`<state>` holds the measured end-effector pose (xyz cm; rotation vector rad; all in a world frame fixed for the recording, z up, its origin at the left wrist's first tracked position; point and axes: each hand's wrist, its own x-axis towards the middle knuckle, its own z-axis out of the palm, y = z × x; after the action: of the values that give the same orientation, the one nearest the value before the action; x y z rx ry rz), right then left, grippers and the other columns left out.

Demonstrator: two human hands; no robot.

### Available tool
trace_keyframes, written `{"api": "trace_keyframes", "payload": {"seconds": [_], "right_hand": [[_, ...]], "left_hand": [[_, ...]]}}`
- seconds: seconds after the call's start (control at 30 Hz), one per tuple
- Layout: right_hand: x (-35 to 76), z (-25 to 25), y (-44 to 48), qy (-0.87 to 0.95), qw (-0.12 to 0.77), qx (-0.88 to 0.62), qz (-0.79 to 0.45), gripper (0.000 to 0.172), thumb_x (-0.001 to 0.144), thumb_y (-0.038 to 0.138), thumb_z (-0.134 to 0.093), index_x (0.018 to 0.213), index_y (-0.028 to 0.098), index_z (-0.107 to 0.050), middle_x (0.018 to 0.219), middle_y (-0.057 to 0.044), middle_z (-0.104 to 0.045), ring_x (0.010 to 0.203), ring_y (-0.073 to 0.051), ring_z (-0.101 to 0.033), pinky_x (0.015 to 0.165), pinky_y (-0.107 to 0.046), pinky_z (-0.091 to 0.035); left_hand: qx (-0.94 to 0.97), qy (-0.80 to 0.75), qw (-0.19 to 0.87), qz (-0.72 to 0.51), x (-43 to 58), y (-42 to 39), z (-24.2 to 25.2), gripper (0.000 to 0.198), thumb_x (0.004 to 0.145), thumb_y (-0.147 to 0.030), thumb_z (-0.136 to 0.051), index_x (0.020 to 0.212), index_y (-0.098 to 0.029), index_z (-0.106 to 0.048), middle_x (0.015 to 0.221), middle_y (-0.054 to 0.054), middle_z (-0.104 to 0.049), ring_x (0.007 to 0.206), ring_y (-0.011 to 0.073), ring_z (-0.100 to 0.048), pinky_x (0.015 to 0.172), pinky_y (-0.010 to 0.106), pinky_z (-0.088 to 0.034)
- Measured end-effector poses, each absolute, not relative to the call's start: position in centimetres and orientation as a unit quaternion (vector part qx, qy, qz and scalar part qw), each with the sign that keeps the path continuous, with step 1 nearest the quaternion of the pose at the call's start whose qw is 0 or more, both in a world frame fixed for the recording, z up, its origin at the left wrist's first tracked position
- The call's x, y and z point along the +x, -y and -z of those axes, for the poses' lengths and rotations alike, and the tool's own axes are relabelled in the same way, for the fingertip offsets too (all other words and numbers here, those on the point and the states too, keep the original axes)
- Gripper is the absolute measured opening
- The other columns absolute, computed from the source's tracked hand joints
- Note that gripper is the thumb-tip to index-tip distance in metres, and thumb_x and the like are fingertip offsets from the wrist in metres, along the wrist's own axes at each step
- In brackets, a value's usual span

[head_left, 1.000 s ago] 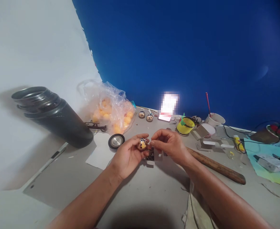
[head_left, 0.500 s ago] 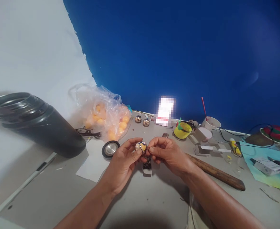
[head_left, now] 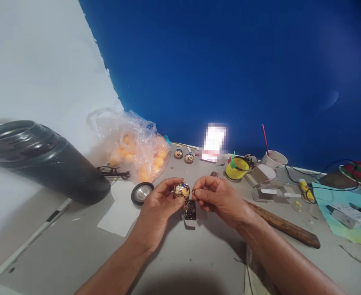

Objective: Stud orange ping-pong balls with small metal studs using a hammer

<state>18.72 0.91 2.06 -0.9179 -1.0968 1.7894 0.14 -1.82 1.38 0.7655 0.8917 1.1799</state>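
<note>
My left hand holds a small decorated ball, gold and dark in patches, between thumb and fingertips above the grey table. My right hand is pinched closed just right of the ball, its fingertips touching or almost touching it; what they pinch is too small to make out. Directly below the hands a small open box of dark glittery bits lies on the table.
A dark metal flask lies tilted at left with its lid nearby. A plastic bag of orange balls, glasses, two finished balls, a yellow cup, a paper cup with brush, a wooden stick and cables surround.
The view has shifted slightly. My hands stay together in the middle, and the ball has turned a little in my left fingers while the right pinch stays beside it.
</note>
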Motion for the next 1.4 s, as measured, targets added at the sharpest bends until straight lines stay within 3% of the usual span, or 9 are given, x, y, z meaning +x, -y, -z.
{"api": "trace_keyframes", "payload": {"seconds": [0.37, 0.63, 1.4], "right_hand": [[18.43, -2.44, -0.69, 0.419, 0.404, -0.374, -0.721, 0.034, 0.065, 0.041, -0.093, 0.074, 0.015, -0.072, 0.068, -0.001, -0.070, 0.051, -0.005, -0.053, 0.047, -0.018, -0.040], [17.91, -2.02, -0.22, 0.441, 0.409, -0.396, -0.694, 0.032, 0.066, 0.041, -0.091, 0.076, 0.016, -0.074, 0.066, 0.000, -0.069, 0.051, -0.006, -0.054, 0.049, -0.019, -0.042], [17.83, -1.93, -0.22, 0.425, 0.414, -0.387, -0.706, 0.033, 0.065, 0.041, -0.092, 0.073, 0.015, -0.073, 0.068, -0.002, -0.070, 0.050, -0.006, -0.052, 0.048, -0.020, -0.038]], "left_hand": [[0.402, -0.456, 0.597, -0.523, 0.19, 2.04, -1.37, 0.047, 0.072, -0.026, -0.086, 0.115, -0.021, -0.067, 0.100, 0.003, -0.074, 0.092, 0.0159, -0.067, 0.082, 0.025, -0.054], [0.490, -0.499, 0.495, -0.515, 0.60, 2.60, -1.57, 0.035, 0.076, -0.027, -0.082, 0.108, -0.022, -0.070, 0.094, 0.003, -0.073, 0.087, 0.0186, -0.068, 0.081, 0.029, -0.054], [0.503, -0.508, 0.459, -0.528, 0.42, 2.76, -1.25, 0.032, 0.074, -0.023, -0.084, 0.105, -0.025, -0.076, 0.102, 0.003, -0.076, 0.093, 0.0203, -0.070, 0.086, 0.030, -0.057]]}}
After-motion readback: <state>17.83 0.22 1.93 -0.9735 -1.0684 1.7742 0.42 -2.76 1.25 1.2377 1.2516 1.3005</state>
